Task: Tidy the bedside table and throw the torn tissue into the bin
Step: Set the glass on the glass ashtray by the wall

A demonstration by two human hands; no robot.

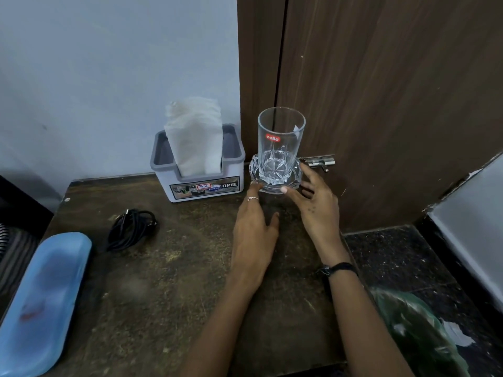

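1. Dark, worn table [168,281] against a pale wall [109,77] and brown door [394,104].
2. At the back right corner: clear glass [281,142] with a red label, upright on a glass coaster [275,186].
3. Left hand [254,232] open, fingers loose, forefinger tip touching the coaster's near-left rim; ring on one finger.
4. Right hand [317,210] open, fingers spread, thumb tip on the coaster's near rim, other fingers by its right side; grasping nothing. Dark band on that wrist.
5. Just left of the glass: grey holder [198,186] with white tissues [194,140] standing up out of it.
6. Coiled black cable [130,229] on the table, left of the hands, apart from them.
7. Blue case [40,303] at the table's left edge.
8. Bottom right, on the dark floor [402,254]: green-bagged bin [419,330] with white scraps of tissue inside.
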